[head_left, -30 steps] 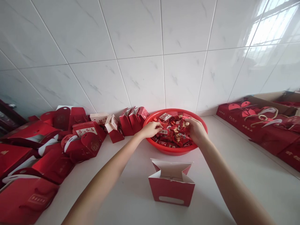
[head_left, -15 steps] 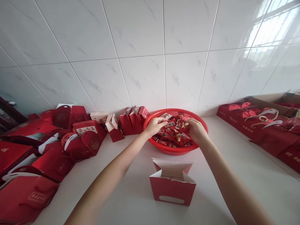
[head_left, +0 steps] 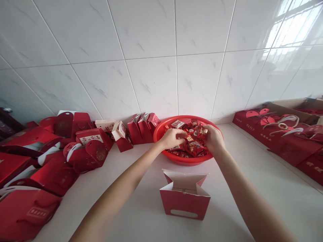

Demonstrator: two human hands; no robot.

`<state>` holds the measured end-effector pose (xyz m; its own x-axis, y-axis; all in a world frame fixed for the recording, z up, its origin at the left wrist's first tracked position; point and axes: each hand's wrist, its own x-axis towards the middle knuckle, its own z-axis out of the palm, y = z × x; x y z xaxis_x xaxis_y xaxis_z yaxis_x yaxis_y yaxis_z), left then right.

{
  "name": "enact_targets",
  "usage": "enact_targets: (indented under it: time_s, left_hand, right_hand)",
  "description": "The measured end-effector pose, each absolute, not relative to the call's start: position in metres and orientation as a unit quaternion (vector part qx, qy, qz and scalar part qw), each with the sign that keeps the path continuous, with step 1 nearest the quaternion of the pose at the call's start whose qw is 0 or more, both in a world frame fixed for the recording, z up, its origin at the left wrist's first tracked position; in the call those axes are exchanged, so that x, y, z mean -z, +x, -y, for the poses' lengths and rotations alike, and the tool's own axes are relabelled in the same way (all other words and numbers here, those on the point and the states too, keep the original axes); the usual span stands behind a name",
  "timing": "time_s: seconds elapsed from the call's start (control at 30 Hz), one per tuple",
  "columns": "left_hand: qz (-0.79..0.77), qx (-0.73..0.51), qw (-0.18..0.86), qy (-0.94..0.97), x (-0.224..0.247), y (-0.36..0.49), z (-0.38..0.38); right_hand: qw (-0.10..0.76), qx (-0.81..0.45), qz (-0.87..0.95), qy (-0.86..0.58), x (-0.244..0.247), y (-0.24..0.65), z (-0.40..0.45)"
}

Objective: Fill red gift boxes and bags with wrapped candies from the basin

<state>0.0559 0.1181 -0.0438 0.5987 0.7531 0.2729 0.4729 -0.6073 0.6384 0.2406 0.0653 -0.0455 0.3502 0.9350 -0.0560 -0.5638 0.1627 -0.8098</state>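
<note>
A red plastic basket [head_left: 188, 161] holds many red wrapped candies [head_left: 194, 148]. Over its left side, my left hand [head_left: 173, 138] is closed, its fingers curled down against the candies; whatever lies between them is hidden. At the basket's right side, my right hand [head_left: 214, 139] is closed on one or more wrapped candies [head_left: 202, 131], which show red and gold at the fingertips. Nearer to me, between my forearms, a red paper box [head_left: 185, 203] stands upright with its top open and its white inside showing.
Several red gift boxes [head_left: 55, 171] crowd the counter's left side. Smaller red boxes [head_left: 137, 131] stand along the tiled wall [head_left: 151, 84], left of the basket. On the right is a large red carton [head_left: 254, 126] beside red bags with rope handles [head_left: 284, 126].
My left hand has moved slightly right and down into the candies, its fingers curling more. My right hand has shifted a little right, still with candy at its fingertips.
</note>
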Motion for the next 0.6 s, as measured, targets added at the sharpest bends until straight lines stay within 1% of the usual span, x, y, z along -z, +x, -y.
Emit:
enact_targets:
  time_s: [0.17, 0.27, 0.4, 0.6]
  left_hand:
    - [-0.280, -0.087, 0.234, 0.927, 0.041, 0.072, -0.111]
    - [-0.275, -0.051, 0.211, 0.937, 0.042, 0.082, -0.111]
    - [-0.308, -0.088, 0.167, 0.933, 0.042, 0.083, -0.113]
    - [-0.449, -0.236, 0.018, 0.862, 0.038, 0.077, -0.116]
  right_hand:
    - [0.766, -0.473, 0.195, -0.389, 0.048, 0.241, -0.067]
    - [0.789, -0.447, 0.183, -0.379, 0.047, 0.241, -0.066]
    - [0.809, -0.420, 0.161, -0.377, 0.044, 0.241, -0.066]
    - [0.837, -0.388, 0.120, -0.366, 0.041, 0.241, -0.066]
